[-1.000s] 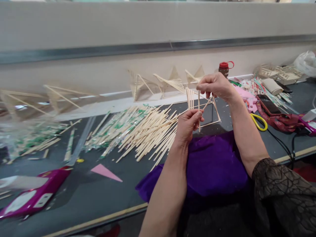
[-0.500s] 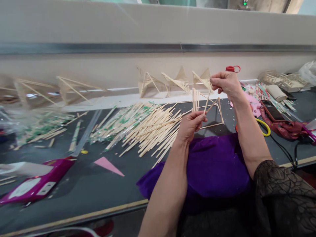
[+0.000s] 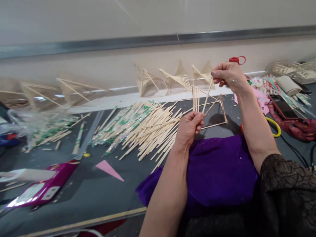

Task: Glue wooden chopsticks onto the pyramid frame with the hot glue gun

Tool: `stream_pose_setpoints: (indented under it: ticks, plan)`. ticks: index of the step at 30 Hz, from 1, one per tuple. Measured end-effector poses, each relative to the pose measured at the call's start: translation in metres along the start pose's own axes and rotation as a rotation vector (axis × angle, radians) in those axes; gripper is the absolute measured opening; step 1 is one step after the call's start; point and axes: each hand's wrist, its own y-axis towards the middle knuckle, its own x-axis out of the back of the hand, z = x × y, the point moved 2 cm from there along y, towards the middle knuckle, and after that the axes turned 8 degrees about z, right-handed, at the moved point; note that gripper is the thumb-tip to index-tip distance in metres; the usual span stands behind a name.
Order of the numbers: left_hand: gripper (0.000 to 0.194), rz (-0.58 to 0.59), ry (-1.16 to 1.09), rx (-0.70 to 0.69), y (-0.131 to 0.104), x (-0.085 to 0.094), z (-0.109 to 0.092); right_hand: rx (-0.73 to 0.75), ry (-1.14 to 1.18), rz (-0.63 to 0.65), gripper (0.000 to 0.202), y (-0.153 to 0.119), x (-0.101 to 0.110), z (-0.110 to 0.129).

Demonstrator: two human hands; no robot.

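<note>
My right hand (image 3: pixel 229 77) pinches the upper end of a thin wooden stick (image 3: pixel 208 95), which stands at a slant. Its lower end is between the fingertips of my left hand (image 3: pixel 189 126), closed at the near corner of a small stick frame (image 3: pixel 217 124). Several sticks (image 3: pixel 196 98) rise in a fan behind my left fingers. Whether my left fingers also grip the frame is hidden. A purple cloth (image 3: pixel 219 171) lies below my hands, and a pile of loose sticks (image 3: pixel 150 131) is left of them.
Finished twisted stick models (image 3: pixel 175 79) line the wall. Plastic-wrapped sticks (image 3: pixel 125 121), a pink paper triangle (image 3: pixel 110 170) and a magenta glue-gun-like tool (image 3: pixel 49 187) lie to the left. A phone (image 3: pixel 282 106), a red lanyard (image 3: pixel 296 125) and yellow-handled scissors (image 3: pixel 274 126) are on the right.
My view has tipped slightly downward. Both hands keep hold of the same stick, and its upper end still sits in my right fingertips.
</note>
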Motion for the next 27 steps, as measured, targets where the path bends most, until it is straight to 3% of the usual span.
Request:
stream_pose_setpoints:
  ticks: [7, 14, 21, 27]
  plan:
    - [0.043, 0.0, 0.036, -0.139, -0.001, -0.003, -0.003, 0.029, 0.134, 0.057, 0.018, 0.002, 0.0, -0.002]
    - [0.042, -0.067, 0.066, -0.171, -0.004, -0.006, -0.006, 0.065, 0.252, 0.111, 0.015, 0.006, -0.006, 0.0]
    - [0.033, -0.273, 0.113, -0.057, -0.005, 0.028, 0.001, -0.074, 0.218, 0.087, 0.018, 0.033, 0.006, -0.022]
    - [0.025, -0.299, 0.336, -0.028, -0.006, 0.046, 0.01, -0.219, 0.033, 0.129, 0.015, 0.045, 0.007, -0.045]
